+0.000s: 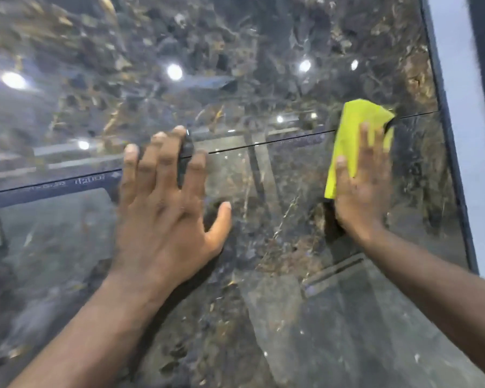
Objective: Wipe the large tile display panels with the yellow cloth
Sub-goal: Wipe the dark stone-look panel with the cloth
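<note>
Tile panel [249,317]: polished stone-look surface, dark grey-blue with brown and gold veining. High gloss. A round reflected lamp [13,79] shows at far left, with more bright spots across the upper half.

Seam [235,148]: a thin dark straight line between upper and lower slabs, rising slightly toward the right.

Left hand [165,197]: laid flat on the glossy face, fingers straight and spread, thumb out to the right. Fingertips reach across the seam. It holds nothing.

Yellow cloth [353,127]: matte, lime-yellow, folded into a flat angular pad with a pointed top corner. It lies against the panel across the seam, near the panel's right edge.

Right hand [361,191]: pressed on the lower part of the cloth, fingers straight and slightly apart, not curled round it. The upper part of the cloth shows above the fingertips.

Frame edge [450,163]: narrow, dark, straight, bordering the panel on the right. Beyond it, a smooth pale strip [457,65].
</note>
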{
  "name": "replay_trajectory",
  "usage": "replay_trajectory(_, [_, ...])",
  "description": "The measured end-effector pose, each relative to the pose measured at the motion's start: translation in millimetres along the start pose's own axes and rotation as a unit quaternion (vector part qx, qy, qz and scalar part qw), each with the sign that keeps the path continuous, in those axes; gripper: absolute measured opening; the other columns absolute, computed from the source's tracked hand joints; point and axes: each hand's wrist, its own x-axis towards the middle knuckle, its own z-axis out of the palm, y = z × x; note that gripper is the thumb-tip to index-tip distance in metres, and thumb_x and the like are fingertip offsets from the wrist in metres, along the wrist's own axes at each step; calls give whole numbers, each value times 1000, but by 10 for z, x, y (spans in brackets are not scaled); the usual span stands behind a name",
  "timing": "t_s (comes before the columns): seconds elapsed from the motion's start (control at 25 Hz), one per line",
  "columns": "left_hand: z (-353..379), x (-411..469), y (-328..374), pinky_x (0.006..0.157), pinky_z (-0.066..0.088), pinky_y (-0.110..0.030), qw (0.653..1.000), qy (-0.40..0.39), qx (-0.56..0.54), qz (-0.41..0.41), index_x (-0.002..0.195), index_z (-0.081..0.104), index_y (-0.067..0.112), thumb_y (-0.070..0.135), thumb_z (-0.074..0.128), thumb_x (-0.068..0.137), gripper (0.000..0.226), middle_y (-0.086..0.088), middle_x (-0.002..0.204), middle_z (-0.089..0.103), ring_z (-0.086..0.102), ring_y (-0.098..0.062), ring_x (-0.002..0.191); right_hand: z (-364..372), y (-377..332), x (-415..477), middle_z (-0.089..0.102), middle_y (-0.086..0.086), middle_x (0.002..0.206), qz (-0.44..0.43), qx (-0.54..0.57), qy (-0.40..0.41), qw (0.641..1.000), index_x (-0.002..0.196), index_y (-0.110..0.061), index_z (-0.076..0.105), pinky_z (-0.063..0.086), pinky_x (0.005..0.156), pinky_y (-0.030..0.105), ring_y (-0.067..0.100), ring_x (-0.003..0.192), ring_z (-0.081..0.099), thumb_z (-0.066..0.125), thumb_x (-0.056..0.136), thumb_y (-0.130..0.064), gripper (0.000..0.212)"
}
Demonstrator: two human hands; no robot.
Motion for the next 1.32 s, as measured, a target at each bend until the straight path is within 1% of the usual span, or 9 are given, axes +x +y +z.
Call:
replay_trajectory(0.12, [245,372,579,133,15,-64,998,-9,-7,57,155,51,9,57,59,92,80,-22,170,37,35,-43,156,-176,394,-165,31,18,171,-362,-10,-107,926,162,-19,41,31,125,58,39,159,30,48,112,-40,55])
replay_trajectory(0.2, [378,586,919,133,14,-65,998,-13,-3,69,156,51,10,56,59,93,78,-20,168,40,37,-41,156,-316,853,297,36,20,168,-443,-14,-125,887,157,-16,48,34,122,62,38,157,35,50,112,-39,51])
replay_trajectory(0.32, [554,786,1329,133,16,-64,998,-9,-3,65,157,51,11,60,56,95,79,-17,169,41,38,-39,156,-303,1257,710,29,7,174,-168,52,-37,984,163,-26,39,29,127,57,22,161,28,49,110,-43,57])
replay_trajectory(0.4, [666,851,1535,133,19,-61,997,-2,-32,66,157,52,11,62,51,98,78,-16,170,41,39,-38,156,-249,1280,483,23,1,176,-54,39,-8,998,166,-33,31,22,131,51,19,162,22,49,109,-45,62])
replay_trajectory(0.56, [866,838,1821,133,16,-64,995,-27,-18,90,163,45,11,66,45,102,82,-15,176,33,30,-38,162,-473,1680,620,33,17,170,-414,-10,-134,900,159,-21,43,28,126,57,36,159,31,61,105,-33,58])
replay_trajectory(0.8, [923,766,1829,131,14,-69,993,-43,53,101,169,33,8,69,41,105,89,-16,179,22,18,-43,166,-509,2015,675,18,0,178,-3,12,-14,1000,168,-30,28,15,131,33,7,161,16,45,110,-46,63])
replay_trajectory(0.92, [925,765,1852,131,13,-70,991,-51,63,102,169,33,8,69,40,105,89,-17,180,22,18,-44,165,-555,2100,306,15,0,178,-89,-5,-66,994,168,-30,26,19,132,47,18,164,17,47,109,-41,64])
replay_trajectory(1.12, [918,757,1842,131,14,-69,991,-53,70,105,169,34,7,69,37,106,89,-17,180,21,17,-44,166,-533,1991,1315,9,-6,179,-70,-12,-66,995,169,-37,20,10,132,32,9,164,10,43,110,-47,65])
replay_trajectory(1.32, [910,747,1847,132,13,-68,991,-57,73,100,170,32,9,71,36,105,90,-16,180,20,16,-43,166,-707,2289,41,2,-10,179,-32,-8,-97,995,170,-37,14,10,132,39,10,165,6,41,109,-46,67])
